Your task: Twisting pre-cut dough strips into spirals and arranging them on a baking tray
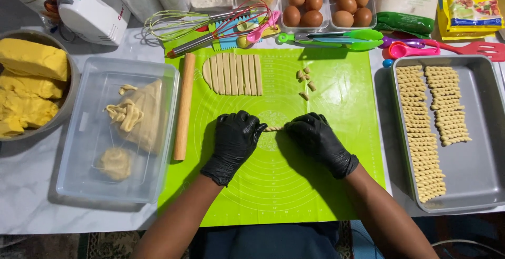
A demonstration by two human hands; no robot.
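- Pinching a short twisted dough strip (273,128) from both ends, the left hand (234,140) and the right hand (315,139), each in a black glove, meet over the middle of the green silicone mat (336,185); both are closed narrow on the strip's tips, so only its middle shows between them.
- The strip lies low on the mat, just in front of the person, below a row of flat cut dough strips (233,74) and a few small dough offcuts (305,83).
- It looks light, soft and easily stretched or torn; I judge it best held lightly at the two ends, as here, since a squeeze in the middle would flatten the spiral.
- The mat looks smooth and non-stick, lying flat on a pale marbled table (31,206).
- A wooden rolling pin (184,106) lies along the mat's left edge, just beside a clear plastic tub (79,185) of dough scraps.
- To the right, a grey baking tray (473,185) holds two columns of finished twists (426,133), with bare space on its right side.
- At the far edge sit eggs (323,1), whisks (210,19), green tongs (336,38) and a bowl (71,88) of yellow butter blocks, so free room is mostly on the mat.
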